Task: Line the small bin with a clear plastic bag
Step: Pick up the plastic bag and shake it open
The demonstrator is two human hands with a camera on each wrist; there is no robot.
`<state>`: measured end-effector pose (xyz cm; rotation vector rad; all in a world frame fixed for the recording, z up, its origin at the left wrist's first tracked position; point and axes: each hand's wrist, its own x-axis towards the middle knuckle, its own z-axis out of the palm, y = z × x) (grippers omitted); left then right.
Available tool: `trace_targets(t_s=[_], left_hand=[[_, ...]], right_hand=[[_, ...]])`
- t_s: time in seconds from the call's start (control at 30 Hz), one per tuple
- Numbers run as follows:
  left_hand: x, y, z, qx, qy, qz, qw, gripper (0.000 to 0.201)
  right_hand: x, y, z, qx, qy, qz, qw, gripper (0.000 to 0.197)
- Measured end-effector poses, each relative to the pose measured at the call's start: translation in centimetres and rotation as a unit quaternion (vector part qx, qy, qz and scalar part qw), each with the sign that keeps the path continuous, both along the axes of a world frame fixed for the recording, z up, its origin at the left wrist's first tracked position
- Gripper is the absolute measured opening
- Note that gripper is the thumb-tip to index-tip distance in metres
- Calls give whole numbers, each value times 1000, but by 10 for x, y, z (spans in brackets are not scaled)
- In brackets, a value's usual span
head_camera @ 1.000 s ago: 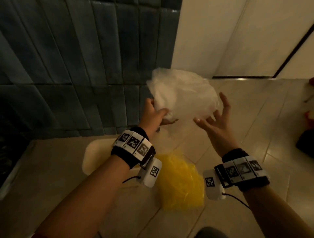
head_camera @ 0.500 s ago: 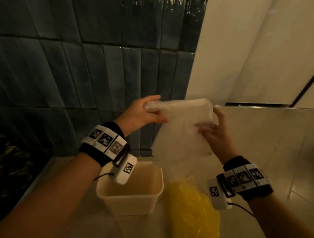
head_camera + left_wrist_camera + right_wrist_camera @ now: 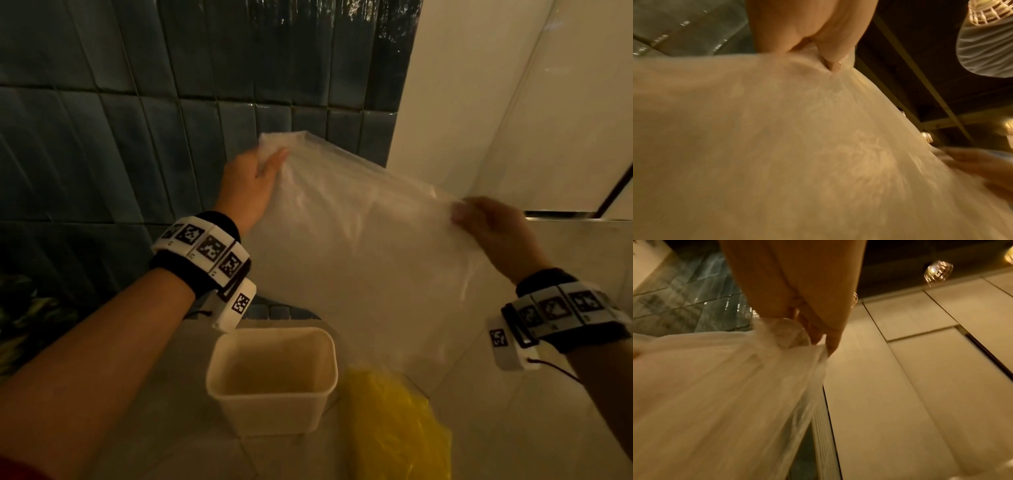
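A clear plastic bag [image 3: 363,260] hangs stretched wide between both hands, above and right of the small cream bin [image 3: 272,378] on the floor. My left hand [image 3: 265,168] pinches the bag's upper left corner. My right hand [image 3: 466,214] grips its upper right corner. In the left wrist view the left hand [image 3: 830,63] pinches the bag [image 3: 787,146], which fills most of the picture. The right wrist view has the right hand [image 3: 813,337] curled on a bunched corner of the bag [image 3: 715,386]. The bin stands upright with nothing visible inside.
A crumpled yellow plastic bag [image 3: 394,428] lies on the pale tiled floor [image 3: 513,428] right of the bin. Dark blue wall tiles [image 3: 171,120] rise behind the bin. A pale wall panel [image 3: 496,102] stands to the right.
The bag went from a crumpled bundle to a sheet spread wide. My hands have moved apart, the right one far to the right. The view has tilted up.
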<state>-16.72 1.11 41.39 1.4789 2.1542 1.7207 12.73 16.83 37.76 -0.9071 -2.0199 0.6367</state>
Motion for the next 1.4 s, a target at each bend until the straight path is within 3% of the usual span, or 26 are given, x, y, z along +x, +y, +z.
trace_targets(t_s=[0.13,0.27,0.43,0.57,0.67,0.77,0.87,1.0,1.13,1.27,1.4], left_hand=[[10,4,-4,-8,0,17,1000,37],[26,8,-3,-19,-83,-13,996,43],[48,12,-4,0,-266,-55,962,48],[61,10,0,41,-436,-145,887,48],[67,6,0,23,-485,-245,839,57],[68,3,-3,-18,-447,-315,837,56],[70,-4,-9,-73,-333,-337,878,45],[68,-10,-23,-141,-104,-322,931,66],[62,-11,-28,-184,-40,-321,928,80],[52,-8,-32,-200,-3,-280,939,65],[18,-16,-34,-192,53,-182,963,40]], right_hand=[[-9,-18,4,142,5,-107,984,40],[-37,-72,-9,259,-60,-45,963,39],[-68,-134,-26,109,-112,132,979,59],[-85,-142,-30,-43,-50,156,986,82],[-94,-137,-22,-120,28,155,980,69],[-99,-124,-16,-81,59,142,985,34],[-100,-107,-15,-27,56,119,991,18],[-93,-97,-6,-85,101,141,981,20],[-85,-96,-1,-160,138,163,964,30],[-77,-86,-1,-126,121,161,971,25],[-53,-57,4,-82,102,94,987,19]])
